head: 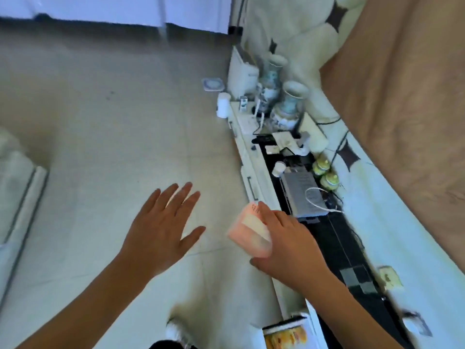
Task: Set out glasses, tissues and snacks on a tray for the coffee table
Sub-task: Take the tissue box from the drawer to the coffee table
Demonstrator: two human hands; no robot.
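Observation:
My right hand (289, 245) grips a pink and white tissue pack (249, 229) in the air, next to the front edge of a long low cabinet (254, 172). My left hand (163, 227) hovers over the tiled floor with its fingers spread flat, a short way left of the pack, holding nothing. A yellow printed snack box (286, 336) pokes in at the bottom edge, below my right arm. No tray or glasses show in this view.
The low cabinet runs along the right wall with two painted vases (286, 107), a white cup (279, 168), small green jars (324, 175), a grey device (302, 192) and cables on it. A white canister (223, 104) stands on the floor by its far end. A pale sofa edge (20, 187) is at left.

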